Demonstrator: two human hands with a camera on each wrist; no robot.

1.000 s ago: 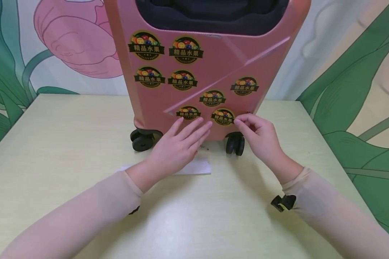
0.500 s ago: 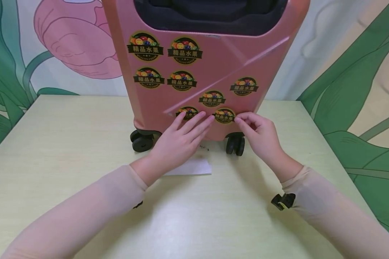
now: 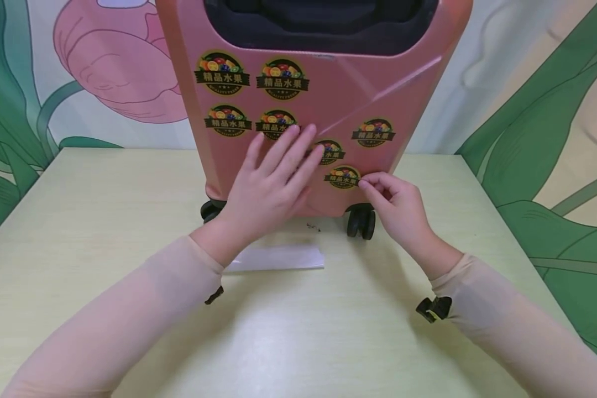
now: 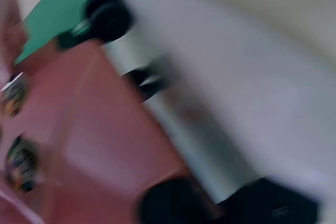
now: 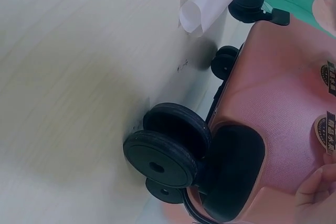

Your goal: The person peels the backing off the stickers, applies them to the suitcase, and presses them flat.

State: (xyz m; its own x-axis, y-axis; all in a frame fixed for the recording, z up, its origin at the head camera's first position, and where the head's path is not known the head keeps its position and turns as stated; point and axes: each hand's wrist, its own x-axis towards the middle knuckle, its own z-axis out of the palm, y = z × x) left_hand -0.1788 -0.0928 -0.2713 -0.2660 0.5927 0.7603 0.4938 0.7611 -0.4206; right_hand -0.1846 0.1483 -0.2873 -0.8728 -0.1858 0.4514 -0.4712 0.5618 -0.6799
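Observation:
A pink suitcase [image 3: 328,99] stands upright on the table, several round fruit stickers on its front. My right hand [image 3: 398,207] pinches the right edge of the lowest right sticker [image 3: 342,177] between thumb and forefinger. That sticker [image 5: 321,132] lies flat against the shell in the right wrist view, at the fingertips of the right hand [image 5: 317,192]. With fingers spread, my left hand [image 3: 271,179] is in front of the suitcase's lower middle, partly covering the middle stickers [image 3: 331,152] and hiding the lower left one. Whether it touches the shell I cannot tell. The left wrist view is blurred.
A curled white paper strip [image 3: 283,258] lies on the pale table [image 3: 298,331] before the suitcase. Black wheels [image 3: 361,222] carry the suitcase. Small dark marks [image 3: 313,227] show on the table between them. A painted wall [image 3: 129,66] is behind.
My left hand has moved up the suitcase front, from beside the lower left sticker to over the middle ones. The right hand stays at the same sticker's edge.

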